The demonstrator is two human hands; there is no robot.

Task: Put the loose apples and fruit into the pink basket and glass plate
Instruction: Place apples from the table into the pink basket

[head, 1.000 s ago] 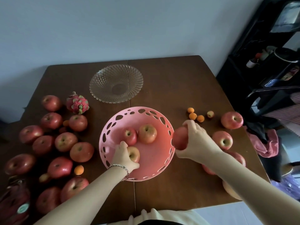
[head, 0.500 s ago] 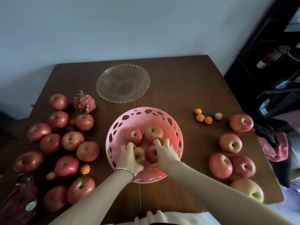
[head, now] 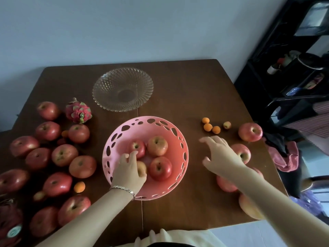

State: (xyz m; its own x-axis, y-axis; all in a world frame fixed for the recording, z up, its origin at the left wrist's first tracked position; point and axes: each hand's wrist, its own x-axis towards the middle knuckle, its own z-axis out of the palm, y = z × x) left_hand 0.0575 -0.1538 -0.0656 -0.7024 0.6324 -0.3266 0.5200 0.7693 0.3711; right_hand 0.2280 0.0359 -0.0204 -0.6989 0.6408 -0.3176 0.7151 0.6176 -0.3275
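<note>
The pink basket [head: 114, 145] sits mid-table with several apples in it, among them a big red apple [head: 160, 168]. My left hand [head: 127, 172] rests inside the basket on a small yellowish apple [head: 141, 169], fingers curled over it. My right hand [head: 219, 154] hovers open over the table to the right of the basket, fingers spread, beside a loose apple [head: 242, 152]. The glass plate [head: 122, 89] stands bare behind the basket. Several loose apples lie on the left, such as one apple [head: 82, 166] near the basket, plus a dragon fruit [head: 78, 110].
Small orange fruits [head: 211, 127] and an apple [head: 250, 131] lie at the right. More apples sit under my right forearm near the table's front right edge [head: 249, 221]. A dark packaged fruit [head: 10, 223] lies front left. A black shelf [head: 288, 82] stands at the right.
My right hand let go of the red apple in the basket and moved right, out over the table toward the loose apples. My left hand stays on the small apple in the basket.
</note>
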